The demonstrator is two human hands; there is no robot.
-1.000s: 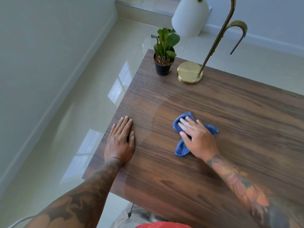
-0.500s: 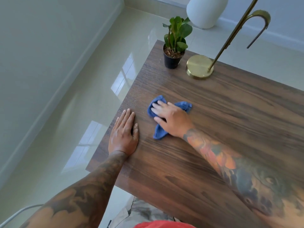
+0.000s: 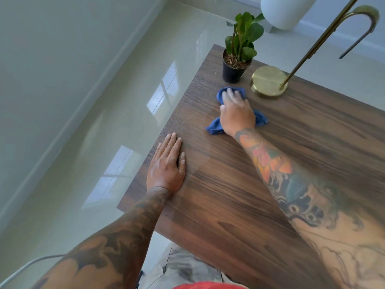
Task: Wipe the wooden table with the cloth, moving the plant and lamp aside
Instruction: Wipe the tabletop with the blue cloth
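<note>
Nearest, the left hand (image 3: 166, 165) lies flat and empty on the dark wood-grain tabletop (image 3: 239, 205), just beside its left edge; leaning hard there risks the palm sliding off over the glossy tiled floor (image 3: 104, 132). Farther out, the right hand (image 3: 236, 114) presses the crumpled blue cloth (image 3: 214, 126) down, fingers spread over it rather than gripping. The cloth's front sits just short of the small green plant in a black plastic pot (image 3: 233, 70) and the round brass lamp base (image 3: 268, 81). In my judgement, a further forward stroke could knock the light pot over or off the far corner. Open room lies to the right, across bare wood.
</note>
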